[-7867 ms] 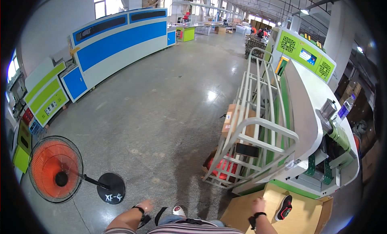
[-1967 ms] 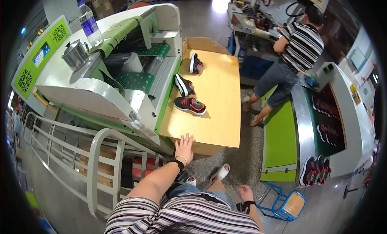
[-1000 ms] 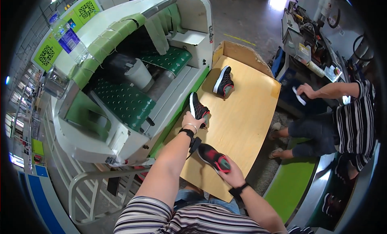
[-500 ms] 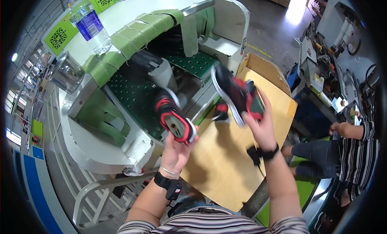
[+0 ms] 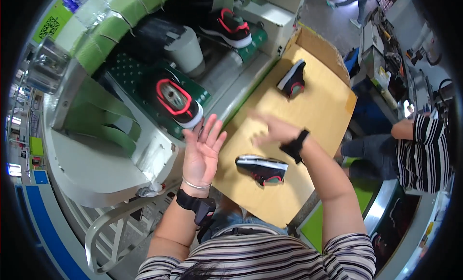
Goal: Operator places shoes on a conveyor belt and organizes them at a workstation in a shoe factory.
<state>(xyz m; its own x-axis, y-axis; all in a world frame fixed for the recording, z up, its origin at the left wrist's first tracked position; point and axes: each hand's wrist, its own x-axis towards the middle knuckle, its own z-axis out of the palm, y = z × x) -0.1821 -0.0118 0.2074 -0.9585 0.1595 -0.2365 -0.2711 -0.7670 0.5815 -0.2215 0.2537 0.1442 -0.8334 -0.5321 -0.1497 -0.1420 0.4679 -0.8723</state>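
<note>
My left hand (image 5: pixel 202 152) is open, palm up and fingers spread, just below a black sneaker (image 5: pixel 174 99) with a red-edged collar. That sneaker rests on the left green perforated plate (image 5: pixel 123 68) inside a white machine. A second black-and-red sneaker (image 5: pixel 232 28) stands on the right green plate (image 5: pixel 260 36). Over the wooden board (image 5: pixel 241 128), my right hand (image 5: pixel 277 130) is smeared by motion, its fingers apart and nothing seen in them. A sneaker on its side (image 5: pixel 263 170) lies below it on the board; another sneaker (image 5: pixel 292 80) lies farther up.
A grey-white block (image 5: pixel 185 51) sits between the plates. Green-wrapped padding (image 5: pixel 113 32), a steel cup (image 5: pixel 47 65) and a clear bottle (image 5: pixel 89 10) are at the upper left. A cardboard box edge (image 5: pixel 320 51) borders the board. Another person (image 5: pixel 419 154) works at the right.
Both hands held sneakers before and are now empty. Sneakers now rest on both green plates, and two show on the board. The view has shifted.
</note>
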